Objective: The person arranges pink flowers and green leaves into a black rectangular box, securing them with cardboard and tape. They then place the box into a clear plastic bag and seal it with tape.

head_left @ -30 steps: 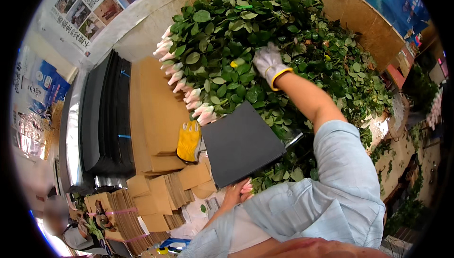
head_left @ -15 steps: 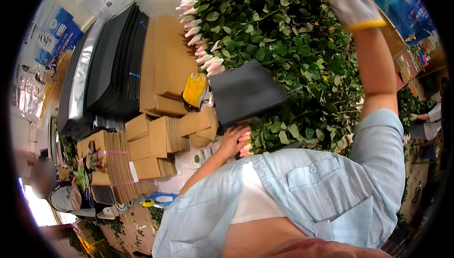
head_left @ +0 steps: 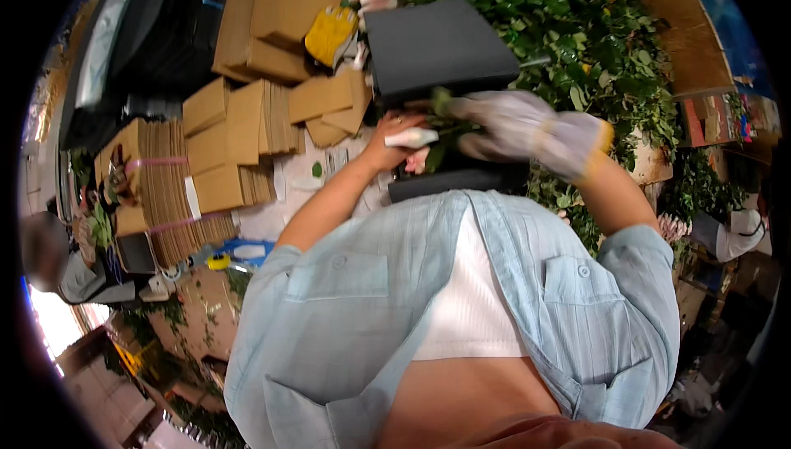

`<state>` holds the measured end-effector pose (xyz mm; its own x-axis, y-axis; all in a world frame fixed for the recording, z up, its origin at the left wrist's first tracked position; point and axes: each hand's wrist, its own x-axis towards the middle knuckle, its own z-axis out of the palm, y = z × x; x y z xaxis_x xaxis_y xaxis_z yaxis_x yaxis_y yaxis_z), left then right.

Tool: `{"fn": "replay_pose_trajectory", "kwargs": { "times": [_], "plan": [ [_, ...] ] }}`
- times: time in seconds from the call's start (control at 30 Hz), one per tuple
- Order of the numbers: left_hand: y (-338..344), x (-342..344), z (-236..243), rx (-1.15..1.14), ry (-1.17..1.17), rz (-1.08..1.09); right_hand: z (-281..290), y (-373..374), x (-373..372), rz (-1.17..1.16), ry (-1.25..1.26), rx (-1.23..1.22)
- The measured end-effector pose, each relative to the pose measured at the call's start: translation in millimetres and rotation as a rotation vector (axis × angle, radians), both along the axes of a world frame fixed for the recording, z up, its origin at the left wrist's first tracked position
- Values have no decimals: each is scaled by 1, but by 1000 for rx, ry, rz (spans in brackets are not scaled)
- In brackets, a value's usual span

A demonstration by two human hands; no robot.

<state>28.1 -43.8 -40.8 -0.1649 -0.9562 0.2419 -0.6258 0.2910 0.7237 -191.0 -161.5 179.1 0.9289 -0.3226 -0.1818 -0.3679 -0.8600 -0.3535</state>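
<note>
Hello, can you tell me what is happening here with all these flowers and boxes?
A person in a light blue shirt is handling a flower stem over a dark tray. The gloved right hand and the bare left hand meet on the stem. Whether each grip is closed around it is hard to tell because of blur. A big heap of green leafy stems lies ahead, with flattened cardboard boxes at the left.

Cardboard packaging and posters around my work place

To my left lie flat brown carton blanks [head_left: 235, 132], some bundles tied with pink bands [head_left: 165, 202]. A dark grey flat box [head_left: 437, 45] sits in front of me. A yellow packet [head_left: 329, 33] lies near it. At far right hangs a blue poster [head_left: 733, 29].
</note>
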Motion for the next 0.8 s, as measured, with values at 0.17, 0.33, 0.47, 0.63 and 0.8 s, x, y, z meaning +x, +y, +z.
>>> {"fn": "replay_pose_trajectory", "kwargs": {
  "times": [0.17,0.33,0.47,0.63,0.8],
  "plan": [
    [8,-4,26,194,107,72,-75,-20,24,207,287,-93],
    [9,-7,30,157,25,119,-104,-29,17,143,229,-107],
    [4,-12,31,181,142,124,-86,-26,9,48,254,-75],
    [5,-3,30,281,111,103,-2,-48,-8,30,746,-402],
    [14,-8,17,100,-25,167,-49,-21,23,239,-175,-440]
  ]
}}
